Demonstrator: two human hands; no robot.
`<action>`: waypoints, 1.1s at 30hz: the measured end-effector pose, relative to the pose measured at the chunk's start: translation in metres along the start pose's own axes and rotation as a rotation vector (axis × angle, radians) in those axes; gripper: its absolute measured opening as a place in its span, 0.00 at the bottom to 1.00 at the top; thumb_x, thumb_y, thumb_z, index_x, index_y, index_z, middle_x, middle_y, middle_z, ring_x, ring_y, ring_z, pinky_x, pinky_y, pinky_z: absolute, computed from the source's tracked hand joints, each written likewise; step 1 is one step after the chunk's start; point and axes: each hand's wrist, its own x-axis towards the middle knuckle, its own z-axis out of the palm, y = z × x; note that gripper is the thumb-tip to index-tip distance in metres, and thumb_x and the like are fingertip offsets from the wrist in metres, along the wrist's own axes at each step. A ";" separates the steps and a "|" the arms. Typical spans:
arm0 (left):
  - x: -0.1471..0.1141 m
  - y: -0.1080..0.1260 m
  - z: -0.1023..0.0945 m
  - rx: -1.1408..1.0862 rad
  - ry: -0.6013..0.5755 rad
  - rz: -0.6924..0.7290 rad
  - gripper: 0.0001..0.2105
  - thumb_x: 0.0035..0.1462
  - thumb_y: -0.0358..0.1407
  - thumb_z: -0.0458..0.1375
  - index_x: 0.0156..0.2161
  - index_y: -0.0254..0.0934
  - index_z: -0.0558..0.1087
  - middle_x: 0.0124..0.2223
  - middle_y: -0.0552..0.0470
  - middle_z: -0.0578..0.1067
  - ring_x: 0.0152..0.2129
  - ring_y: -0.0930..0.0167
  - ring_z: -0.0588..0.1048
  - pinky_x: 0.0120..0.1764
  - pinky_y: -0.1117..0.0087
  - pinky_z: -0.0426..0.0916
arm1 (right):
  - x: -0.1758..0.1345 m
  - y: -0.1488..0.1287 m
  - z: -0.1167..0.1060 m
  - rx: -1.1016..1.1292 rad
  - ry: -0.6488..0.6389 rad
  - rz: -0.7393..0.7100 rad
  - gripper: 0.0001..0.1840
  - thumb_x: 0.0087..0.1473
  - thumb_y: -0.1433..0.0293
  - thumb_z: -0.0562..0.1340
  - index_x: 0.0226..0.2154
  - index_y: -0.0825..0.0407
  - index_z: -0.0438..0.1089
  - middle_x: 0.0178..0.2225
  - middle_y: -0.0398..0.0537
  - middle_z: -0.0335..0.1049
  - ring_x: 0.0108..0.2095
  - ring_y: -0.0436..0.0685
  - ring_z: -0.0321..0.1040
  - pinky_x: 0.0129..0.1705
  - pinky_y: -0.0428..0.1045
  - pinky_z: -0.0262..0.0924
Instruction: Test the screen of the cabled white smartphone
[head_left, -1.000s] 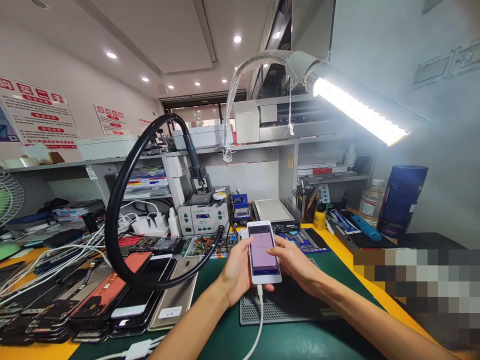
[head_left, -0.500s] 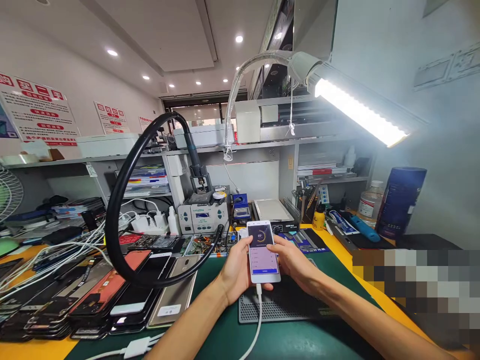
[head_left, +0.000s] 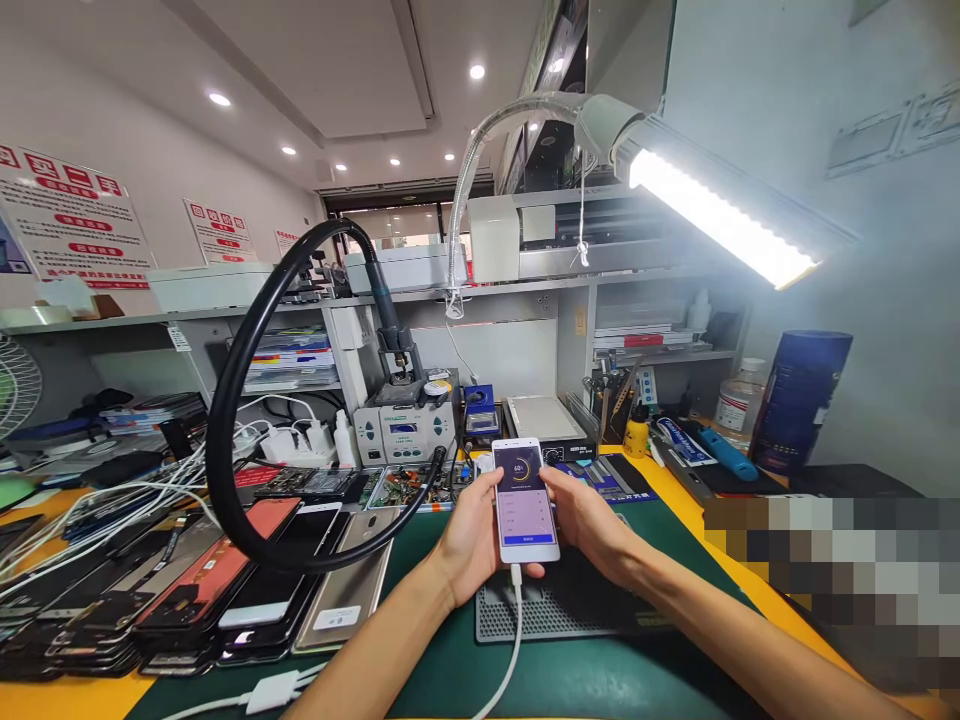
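A white smartphone (head_left: 526,515) is held upright over the green mat, its lit screen showing a dark upper part with a ring and a pale list below. My left hand (head_left: 471,535) grips its left edge, thumb along the side and fingers behind. On the other edge, my right hand (head_left: 589,515) closes round the phone with its thumb at the upper right side; its other fingers are mostly hidden. A white charging cable (head_left: 517,620) is plugged into the phone's bottom and runs down to the front. Beneath lies a grey perforated pad (head_left: 555,622).
Stacked phones and phone parts (head_left: 255,600) cover the left side, beside white cables (head_left: 135,490). A thick black hose (head_left: 217,440) loops up from a grey soldering station (head_left: 405,430). A lit lamp (head_left: 720,215) hangs overhead. Right stand a yellow bottle (head_left: 636,436) and a blue cylinder (head_left: 801,400).
My right thumb has moved from over the screen to the phone's upper right edge. The phone stays in both hands, and the view has shifted slightly.
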 end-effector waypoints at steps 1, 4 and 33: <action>0.000 0.000 0.000 0.001 0.003 -0.003 0.25 0.66 0.48 0.47 0.57 0.31 0.69 0.51 0.35 0.75 0.37 0.56 0.78 0.24 0.60 0.76 | -0.001 -0.001 0.001 -0.007 0.005 0.002 0.21 0.63 0.53 0.51 0.43 0.52 0.67 0.33 0.49 0.74 0.30 0.57 0.67 0.36 0.52 0.59; 0.001 0.000 -0.001 -0.008 0.000 -0.011 0.26 0.66 0.49 0.47 0.58 0.31 0.69 0.51 0.34 0.75 0.37 0.56 0.78 0.25 0.59 0.77 | -0.004 -0.005 0.005 -0.035 0.017 0.000 0.22 0.64 0.55 0.49 0.45 0.53 0.68 0.34 0.50 0.75 0.29 0.56 0.67 0.35 0.51 0.59; 0.001 -0.001 -0.001 -0.017 -0.010 -0.001 0.28 0.65 0.50 0.47 0.62 0.31 0.65 0.49 0.33 0.75 0.36 0.56 0.78 0.25 0.59 0.76 | -0.005 -0.006 0.006 -0.058 0.035 -0.012 0.17 0.61 0.55 0.52 0.40 0.51 0.64 0.31 0.46 0.71 0.29 0.57 0.67 0.33 0.52 0.60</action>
